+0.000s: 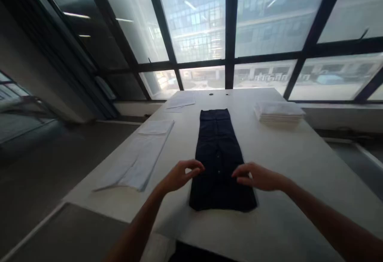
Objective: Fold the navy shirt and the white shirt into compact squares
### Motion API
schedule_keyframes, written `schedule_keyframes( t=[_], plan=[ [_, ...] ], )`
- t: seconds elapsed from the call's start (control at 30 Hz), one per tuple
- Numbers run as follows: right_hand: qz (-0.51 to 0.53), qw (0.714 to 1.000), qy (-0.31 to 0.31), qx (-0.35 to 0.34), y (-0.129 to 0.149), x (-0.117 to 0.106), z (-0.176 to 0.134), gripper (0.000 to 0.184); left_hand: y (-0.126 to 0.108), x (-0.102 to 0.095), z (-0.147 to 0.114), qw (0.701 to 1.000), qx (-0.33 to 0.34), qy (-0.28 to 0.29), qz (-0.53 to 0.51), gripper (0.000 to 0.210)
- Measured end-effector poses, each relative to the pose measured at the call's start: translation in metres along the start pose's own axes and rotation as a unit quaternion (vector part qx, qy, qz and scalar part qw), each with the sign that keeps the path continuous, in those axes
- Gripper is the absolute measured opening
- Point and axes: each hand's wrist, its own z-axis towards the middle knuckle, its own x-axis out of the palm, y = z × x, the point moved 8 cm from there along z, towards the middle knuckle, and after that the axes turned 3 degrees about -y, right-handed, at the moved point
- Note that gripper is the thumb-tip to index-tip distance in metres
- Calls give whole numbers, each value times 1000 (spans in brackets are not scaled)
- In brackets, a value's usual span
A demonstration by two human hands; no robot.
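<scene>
A dark navy garment [217,146], with small buttons down its middle, lies folded into a long strip on the white table [176,146]. It looks like a shirt. My left hand [185,173] is at the strip's left edge, fingers bent and thumb slightly apart from them. Opposite it, my right hand [257,176] has its fingertips over the right edge, also loosely curved with a gap at the thumb. Neither hand visibly grips the cloth; whether the fingertips touch it I cannot tell.
To the left lies a white folded garment [137,154], with white sheets or cloth [181,100] beyond it. A stack of folded white cloth [278,111] sits at the far right. Large windows [197,18] rise behind the table. Something dark [197,253] shows at the near edge.
</scene>
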Motion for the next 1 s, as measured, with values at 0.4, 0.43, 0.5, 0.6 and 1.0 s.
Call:
schedule_keyframes(
  t=[0.4,0.43,0.5,0.6,1.0],
  plan=[
    [-294,919,-236,113,-46,17,127,51,63,82,121,951,-63,-122,278,54],
    [-305,913,-243,123,-48,17,127,51,64,83,120,949,-56,-132,280,51],
    [-323,902,-256,132,-49,15,126,46,63,81,118,949,-37,-155,273,48],
    [-338,892,-262,147,-48,7,127,35,59,72,117,947,-17,-201,249,45],
    [-128,877,-413,208,-138,-117,46,41,176,-56,50,888,-276,-348,-123,45]
  ],
)
